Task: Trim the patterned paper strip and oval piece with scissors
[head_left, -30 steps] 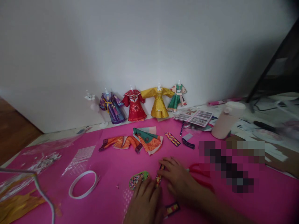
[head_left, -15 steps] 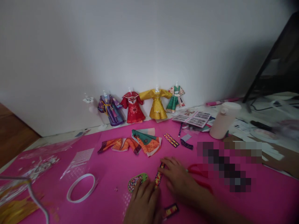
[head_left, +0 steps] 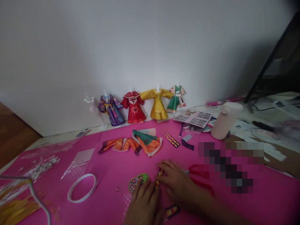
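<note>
A narrow patterned strip [head_left: 158, 180] in yellow, red and dark colours lies on the pink mat, partly hidden under my fingers. My left hand [head_left: 143, 201] rests with outstretched fingers at the strip's near end, its fingertips by a green-rimmed oval piece [head_left: 138, 182] covered in multicoloured dots. From the right, my right hand [head_left: 176, 178] reaches over the strip's far part, fingers extended and lying on it. Another strip piece [head_left: 172, 211] shows just below my hands. Red-handled scissors [head_left: 199, 170] lie beside my right hand, partly covered by that forearm.
Orange and green doll clothing [head_left: 147, 142] lies beyond my hands, near another patterned strip [head_left: 172, 140]. Dressed doll forms [head_left: 134, 107] stand along the wall. A white ring [head_left: 82, 188] and plastic bags [head_left: 44, 165] are left; a pale bottle [head_left: 226, 121] stands right.
My right hand has shifted slightly left over the strip, so its fingers cover more of the far end. My left hand stays nearly in place.
</note>
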A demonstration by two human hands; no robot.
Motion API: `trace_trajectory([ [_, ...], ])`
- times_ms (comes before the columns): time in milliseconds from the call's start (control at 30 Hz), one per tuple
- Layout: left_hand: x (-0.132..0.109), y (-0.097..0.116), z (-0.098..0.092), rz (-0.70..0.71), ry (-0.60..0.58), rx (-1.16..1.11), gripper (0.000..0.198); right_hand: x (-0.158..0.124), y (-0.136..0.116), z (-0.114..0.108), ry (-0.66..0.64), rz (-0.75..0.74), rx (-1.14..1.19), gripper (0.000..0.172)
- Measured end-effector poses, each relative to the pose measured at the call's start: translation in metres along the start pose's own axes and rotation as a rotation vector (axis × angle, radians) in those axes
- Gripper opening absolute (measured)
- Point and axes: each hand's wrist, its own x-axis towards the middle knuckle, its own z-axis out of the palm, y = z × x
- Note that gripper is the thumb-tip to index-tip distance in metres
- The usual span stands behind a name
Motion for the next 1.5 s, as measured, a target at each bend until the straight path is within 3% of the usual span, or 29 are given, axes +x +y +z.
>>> trace_trajectory([
  [333, 0.0, -0.001, -0.001, -0.013, -0.001, -0.019, 0.035, 0.001, 0.0, 0.002, -0.008, -0.001, -0.005, 0.053],
  [900, 0.001, 0.003, -0.006, -0.072, -0.091, -0.095, 0.038, 0.002, 0.008, 0.003, 0.078, 0.155, -0.082, 0.057],
  [1133, 0.003, 0.008, -0.014, -0.194, -0.17, -0.221, 0.036, -0.005, 0.018, -0.002, 0.15, 0.148, -0.082, 0.042],
  [1233, 0.005, 0.009, -0.016, -0.217, -0.18, -0.251, 0.036, -0.007, 0.017, -0.002, 0.161, 0.114, -0.075, 0.042],
  [1333, 0.004, 0.01, -0.013, -0.222, -0.184, -0.272, 0.036, -0.007, 0.016, 0.0, 0.162, 0.084, -0.072, 0.049],
  [1500, -0.004, 0.019, 0.008, -0.293, -0.13, -0.292, 0.032, -0.007, 0.017, 0.002, 0.155, 0.072, -0.084, 0.047],
])
